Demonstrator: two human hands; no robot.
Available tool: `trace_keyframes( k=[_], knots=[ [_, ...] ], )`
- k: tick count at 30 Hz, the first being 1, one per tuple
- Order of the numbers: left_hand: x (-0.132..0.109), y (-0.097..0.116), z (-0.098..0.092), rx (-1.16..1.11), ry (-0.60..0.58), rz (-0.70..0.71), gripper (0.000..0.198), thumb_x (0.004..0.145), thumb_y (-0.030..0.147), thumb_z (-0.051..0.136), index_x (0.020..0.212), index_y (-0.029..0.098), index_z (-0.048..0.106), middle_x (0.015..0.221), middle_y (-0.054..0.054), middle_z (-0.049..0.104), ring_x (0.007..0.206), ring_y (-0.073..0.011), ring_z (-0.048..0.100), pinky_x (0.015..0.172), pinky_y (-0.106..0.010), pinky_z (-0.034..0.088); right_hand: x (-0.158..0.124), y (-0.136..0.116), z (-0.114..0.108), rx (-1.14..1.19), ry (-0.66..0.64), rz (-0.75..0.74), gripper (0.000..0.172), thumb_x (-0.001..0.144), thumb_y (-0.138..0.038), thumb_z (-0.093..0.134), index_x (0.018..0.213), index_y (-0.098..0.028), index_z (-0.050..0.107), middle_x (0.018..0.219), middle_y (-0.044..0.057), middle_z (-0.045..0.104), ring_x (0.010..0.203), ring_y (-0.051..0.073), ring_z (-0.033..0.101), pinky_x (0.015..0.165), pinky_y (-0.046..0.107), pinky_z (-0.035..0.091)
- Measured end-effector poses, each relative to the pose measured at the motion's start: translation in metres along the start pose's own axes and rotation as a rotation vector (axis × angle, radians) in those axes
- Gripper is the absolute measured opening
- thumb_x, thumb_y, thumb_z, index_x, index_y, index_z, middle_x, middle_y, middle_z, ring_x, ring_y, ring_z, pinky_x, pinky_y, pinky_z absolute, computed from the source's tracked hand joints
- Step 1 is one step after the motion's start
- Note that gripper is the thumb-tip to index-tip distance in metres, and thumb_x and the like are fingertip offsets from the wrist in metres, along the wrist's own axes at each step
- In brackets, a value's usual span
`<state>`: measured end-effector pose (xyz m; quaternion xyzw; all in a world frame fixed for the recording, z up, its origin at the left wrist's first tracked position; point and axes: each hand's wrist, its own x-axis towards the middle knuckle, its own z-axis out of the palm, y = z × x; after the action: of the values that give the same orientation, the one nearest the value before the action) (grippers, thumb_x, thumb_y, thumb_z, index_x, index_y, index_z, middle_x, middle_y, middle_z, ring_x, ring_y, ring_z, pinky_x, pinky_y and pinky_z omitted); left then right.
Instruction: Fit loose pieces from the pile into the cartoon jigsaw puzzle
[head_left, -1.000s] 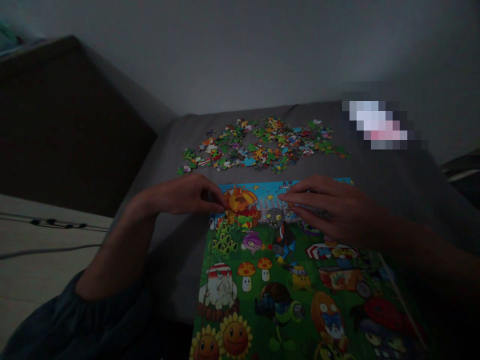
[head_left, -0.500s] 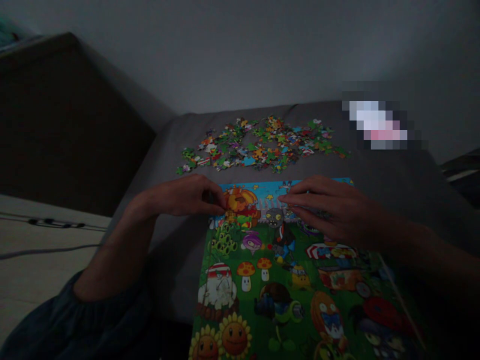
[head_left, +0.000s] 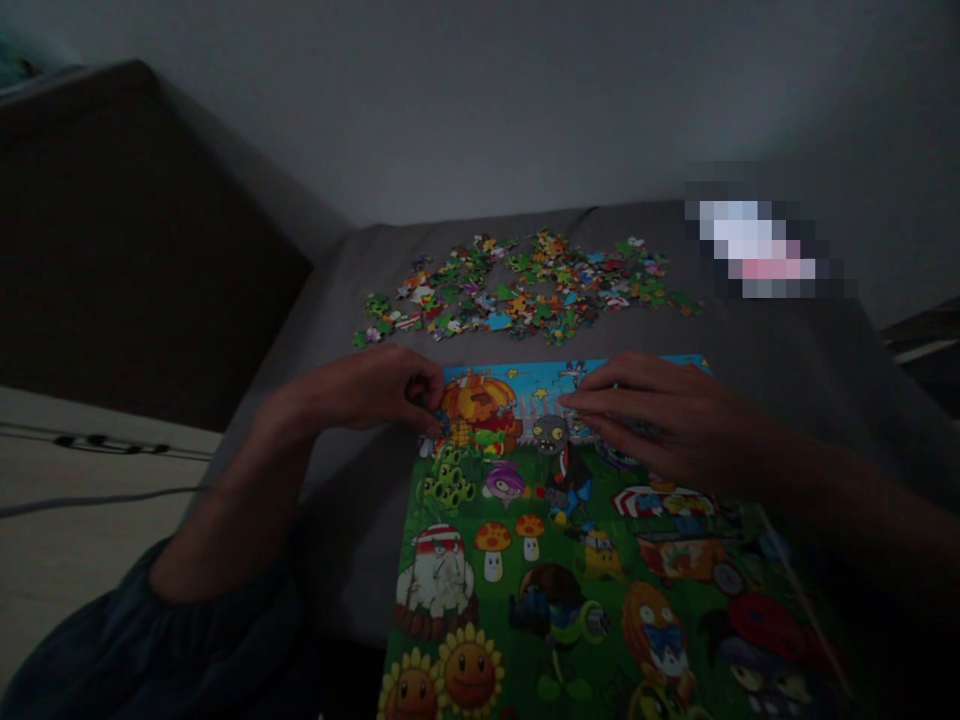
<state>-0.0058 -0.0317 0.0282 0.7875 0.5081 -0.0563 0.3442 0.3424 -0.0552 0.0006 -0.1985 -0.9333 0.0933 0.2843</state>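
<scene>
**Head view.** L hand (head_left: 360, 392) lay at the upper-left edge of the printed cartoon jigsaw sheet (head_left: 570, 590), fingers curled narrow, w/ thumb & forefinger pinching a small bluish jigsaw pc (head_left: 436, 422); dim light, so pc's exact shape could not be told. R hand (head_left: 660, 420) was not holding anything visible: fingers loosely spread & lowered onto the sheet's upper-right area, fingertips (head_left: 571, 398) just right of a grey cartoon zombie head (head_left: 550, 434).

Sheet lay btw & below both hands, its top edge under the fingers, lower part running toward the person. Loose jigsaw pcs (head_left: 525, 290) formed a wide, scattered heap ahead of both hands, on a grey sofa cushion (head_left: 337, 340), not touching either hand. Dark sleeve (head_left: 150, 650) covered L forearm's lower end, near bottom left. Cable (head_left: 97, 440) lay well left of L hand. Pixelated patch (head_left: 757, 250) sat ahead of R hand, contents unreadable.

Handling (judged): pcs looked light, thin, stiff card, easily nudged; best taken by edges btw fingertips. Sheet looked flat, likely to shift if pressed sideways.
</scene>
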Motion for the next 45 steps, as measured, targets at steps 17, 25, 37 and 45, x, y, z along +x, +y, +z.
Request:
trace_keyframes(
  k=[17,25,37,45],
  knots=[
    [0.001,0.009,0.002,0.025,-0.009,0.029,0.031,0.074,0.044,0.085,0.070,0.021,0.064,0.062,0.004,0.056,0.059,-0.0118,0.048,0.056,-0.027,0.032,0.000,0.001,0.000,-0.005,-0.011,-0.003,0.026,0.107,-0.017,0.053,0.120,-0.015,0.076,0.104,0.011,0.079,0.094,0.020,0.072,0.082,0.034,0.058],
    [-0.005,-0.006,-0.009,0.045,0.109,-0.013,0.030,0.079,0.049,0.077,0.077,0.021,0.067,0.064,0.004,0.057,0.059,-0.0114,0.048,0.057,-0.026,0.034,0.002,-0.001,-0.004,0.005,-0.024,-0.008,0.025,0.107,-0.016,0.053,0.118,-0.015,0.076,0.103,0.011,0.079,0.093,0.020,0.073,0.081,0.034,0.058],
    [-0.011,-0.067,-0.031,0.167,0.582,-0.301,0.042,0.087,0.043,0.064,0.118,0.018,0.078,0.095,-0.009,0.077,0.083,-0.0240,0.069,0.074,-0.032,0.049,0.004,-0.001,-0.007,-0.004,-0.022,-0.016,0.025,0.104,-0.015,0.056,0.116,-0.015,0.077,0.102,0.010,0.080,0.091,0.021,0.074,0.076,0.034,0.059],
    [-0.002,-0.086,-0.028,0.186,0.594,-0.300,0.049,0.082,0.045,0.073,0.123,0.020,0.078,0.115,-0.012,0.076,0.097,-0.0275,0.071,0.089,-0.034,0.055,0.004,0.000,-0.008,0.004,-0.002,-0.039,0.024,0.104,-0.015,0.057,0.117,-0.017,0.077,0.102,0.009,0.080,0.091,0.020,0.074,0.078,0.033,0.059]
  ],
)
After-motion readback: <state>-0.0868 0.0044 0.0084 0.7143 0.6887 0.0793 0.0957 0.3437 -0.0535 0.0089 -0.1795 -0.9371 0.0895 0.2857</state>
